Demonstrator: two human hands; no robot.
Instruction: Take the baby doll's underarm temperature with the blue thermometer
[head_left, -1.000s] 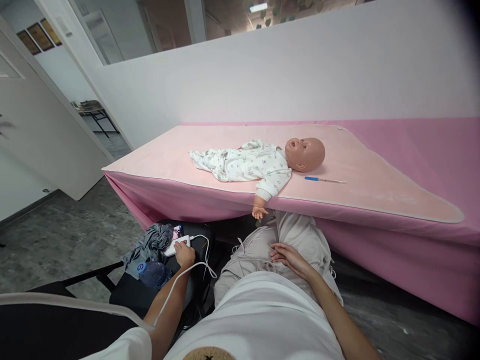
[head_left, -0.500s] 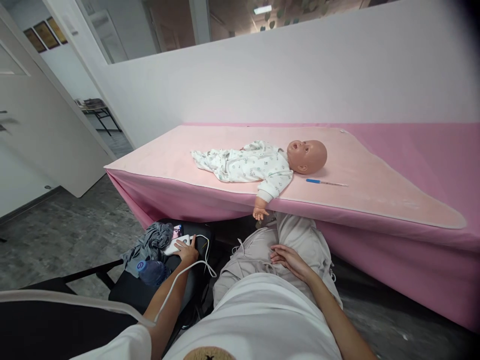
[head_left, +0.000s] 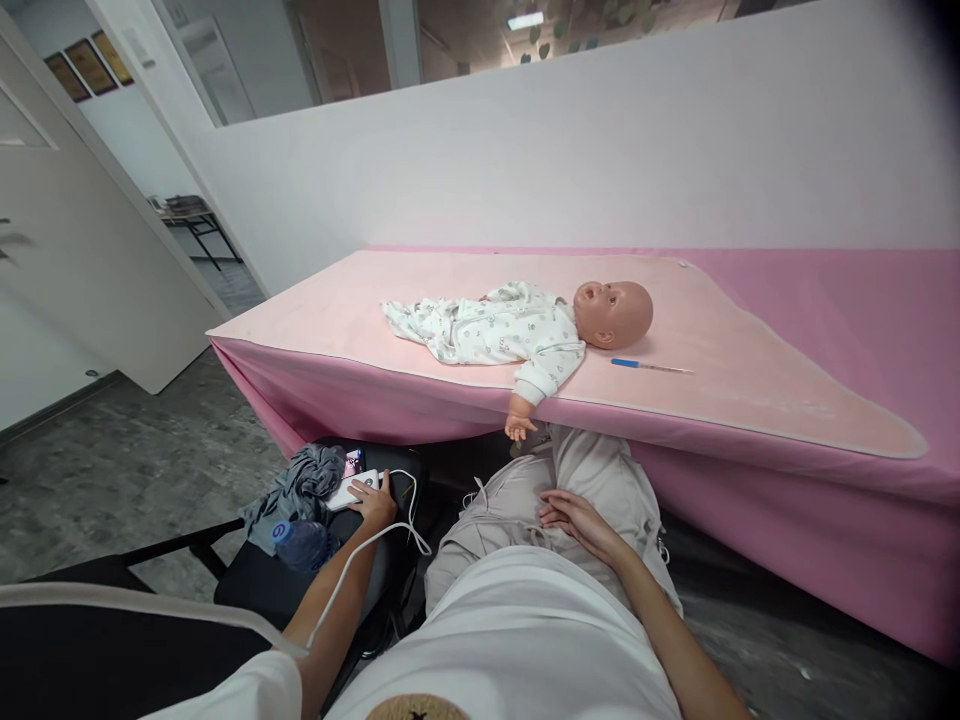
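head view: the left hand (head_left: 373,497) lies on the near end of a white power bank (head_left: 346,493), fingers stretched flat over it, resting on it rather than clasping it. the power bank sits on a black chair seat (head_left: 255,590), low on the left beside the person's knees. a white cable (head_left: 352,565) loops out of it and runs back along the left forearm. just beyond it a small phone (head_left: 354,463) shows a lit screen. a grey cloth (head_left: 300,482) and a water bottle (head_left: 300,543) lie further left on the same seat. the right hand (head_left: 579,520) rests loose on the thigh, fingers relaxed, holding nothing. up on the bench (head_left: 825,300), draped in pink, a baby doll (head_left: 517,325) in a printed sleepsuit lies on its back, one arm hanging over the near edge. a thin blue-tipped stick (head_left: 649,366) lies just right of its head. as i judge it, handling the power bank well means keeping it flat on the seat, leaving slack in the cable, and not nudging the phone or bottle.
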